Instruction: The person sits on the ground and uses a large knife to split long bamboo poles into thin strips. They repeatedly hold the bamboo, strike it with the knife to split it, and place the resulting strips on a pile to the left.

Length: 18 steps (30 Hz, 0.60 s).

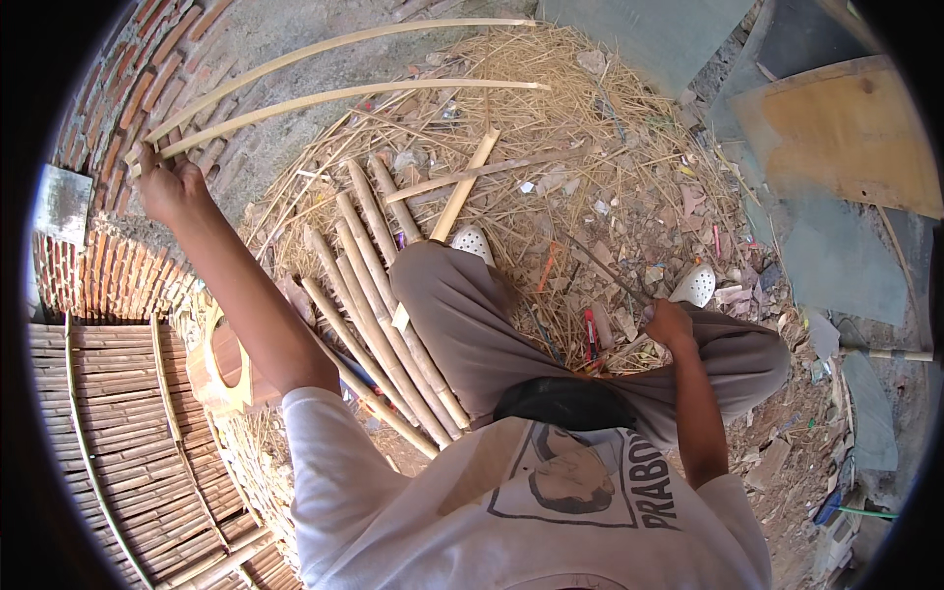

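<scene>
My left hand [169, 187] is raised at the far left, its fingers closed around the near ends of two long split bamboo strips. The upper strip [329, 47] and the lower strip [344, 95] both reach across to the far side, curving in this view. Down by my right knee, my right hand [669, 323] is closed on the handle of a long, thin, dark-bladed knife [608, 270]. Its blade points up and to the left over the littered ground. The handle is mostly hidden in my fist.
Several bamboo poles [379, 315] lie beside my left leg. A flat pale strip [467, 185] lies beyond my left knee. A red-handled tool [591, 336] rests between my legs. A bamboo slat panel [128, 423] is at left, a brick wall [147, 84] behind it, and sheets [836, 128] at right.
</scene>
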### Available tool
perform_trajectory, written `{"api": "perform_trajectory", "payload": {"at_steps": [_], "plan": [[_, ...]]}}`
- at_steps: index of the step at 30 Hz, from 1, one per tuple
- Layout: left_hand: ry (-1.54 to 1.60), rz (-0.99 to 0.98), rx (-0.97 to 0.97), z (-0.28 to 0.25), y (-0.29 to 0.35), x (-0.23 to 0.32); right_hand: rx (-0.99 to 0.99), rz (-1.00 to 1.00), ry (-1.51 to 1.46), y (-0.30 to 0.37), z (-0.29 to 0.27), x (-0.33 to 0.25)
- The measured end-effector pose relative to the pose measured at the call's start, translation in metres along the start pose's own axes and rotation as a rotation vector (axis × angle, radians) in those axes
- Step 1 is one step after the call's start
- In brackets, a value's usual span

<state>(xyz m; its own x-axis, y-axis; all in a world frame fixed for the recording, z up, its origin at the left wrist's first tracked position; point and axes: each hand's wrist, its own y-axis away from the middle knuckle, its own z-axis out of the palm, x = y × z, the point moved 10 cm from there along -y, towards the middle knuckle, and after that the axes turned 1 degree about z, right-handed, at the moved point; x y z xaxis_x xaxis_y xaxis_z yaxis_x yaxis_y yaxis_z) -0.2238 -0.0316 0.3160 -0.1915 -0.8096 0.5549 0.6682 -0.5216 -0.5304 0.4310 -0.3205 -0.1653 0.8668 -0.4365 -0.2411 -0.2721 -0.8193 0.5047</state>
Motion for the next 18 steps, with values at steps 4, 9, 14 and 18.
{"api": "perform_trajectory", "payload": {"at_steps": [4,9,14,18], "plan": [[-0.036,-0.046,0.246,-0.193,-0.004,0.0,0.013,-0.015,0.014,-0.003,0.009,-0.004],[-0.071,-0.065,0.53,-0.377,0.087,0.017,-0.073,0.008,-0.004,0.002,0.013,-0.006],[-0.18,-0.073,0.68,-0.47,0.173,0.038,-0.14,0.055,0.06,0.001,0.024,-0.001],[-0.172,-0.162,0.802,-0.502,0.22,0.031,-0.12,0.047,0.095,0.0,0.032,0.006]]}}
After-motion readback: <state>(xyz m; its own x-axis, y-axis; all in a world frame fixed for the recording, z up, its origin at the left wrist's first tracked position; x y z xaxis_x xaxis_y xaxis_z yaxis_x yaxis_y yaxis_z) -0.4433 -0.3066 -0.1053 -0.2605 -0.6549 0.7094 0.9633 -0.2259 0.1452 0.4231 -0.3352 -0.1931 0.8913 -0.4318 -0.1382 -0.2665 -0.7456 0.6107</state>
